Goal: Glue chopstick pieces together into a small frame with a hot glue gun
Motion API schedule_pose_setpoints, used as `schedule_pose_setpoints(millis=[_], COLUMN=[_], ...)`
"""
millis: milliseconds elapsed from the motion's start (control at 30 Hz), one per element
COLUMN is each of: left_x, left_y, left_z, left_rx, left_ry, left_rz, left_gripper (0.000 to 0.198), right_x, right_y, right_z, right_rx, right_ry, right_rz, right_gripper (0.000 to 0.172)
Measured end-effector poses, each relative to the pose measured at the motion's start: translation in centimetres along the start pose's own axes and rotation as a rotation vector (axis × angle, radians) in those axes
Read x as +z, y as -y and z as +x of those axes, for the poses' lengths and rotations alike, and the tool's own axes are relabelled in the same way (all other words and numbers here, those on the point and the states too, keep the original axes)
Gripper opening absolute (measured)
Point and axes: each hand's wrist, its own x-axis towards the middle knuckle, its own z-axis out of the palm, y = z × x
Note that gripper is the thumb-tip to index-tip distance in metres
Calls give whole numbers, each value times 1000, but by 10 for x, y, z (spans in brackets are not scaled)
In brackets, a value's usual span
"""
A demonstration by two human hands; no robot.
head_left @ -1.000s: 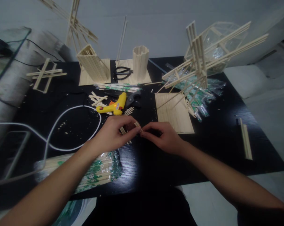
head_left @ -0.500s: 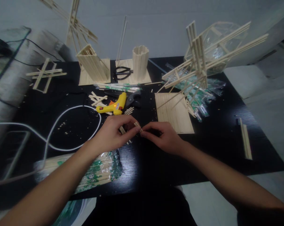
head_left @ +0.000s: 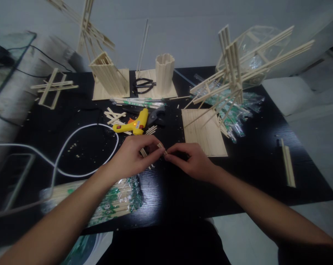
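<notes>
Between my two hands, over the middle of the black table, are short wooden sticks [head_left: 161, 147]. My left hand [head_left: 136, 152] is closed, pinching the sticks between thumb and fingertips. From the other side, my right hand [head_left: 190, 158] pinches their near end; the fingertips of both hands almost meet. More short sticks [head_left: 151, 166] lie on the table under my left hand, partly hidden by it. Just beyond that hand rests a yellow glue gun [head_left: 132, 126] with its light glowing orange. To the right lies a flat wooden stick panel [head_left: 205, 136].
Packaged chopsticks [head_left: 114, 204] lie at front left, beside a looped white cable [head_left: 70, 138]. At the back stand a square stick tower [head_left: 110, 75] and a round one [head_left: 165, 73], with black scissors [head_left: 143, 85] between. A windmill-like stick frame [head_left: 235, 73] rises at right.
</notes>
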Motion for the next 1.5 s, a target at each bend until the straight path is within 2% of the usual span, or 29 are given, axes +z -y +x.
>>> schedule_pose_setpoints(millis=[1500], left_x=[0], left_y=[1], left_z=[0], left_rx=[-3], left_ry=[37], left_rz=[4], left_gripper=[20], right_x=[1], right_y=[1], right_z=[0], right_rx=[1], right_ry=[12], right_rz=[8], right_gripper=[13])
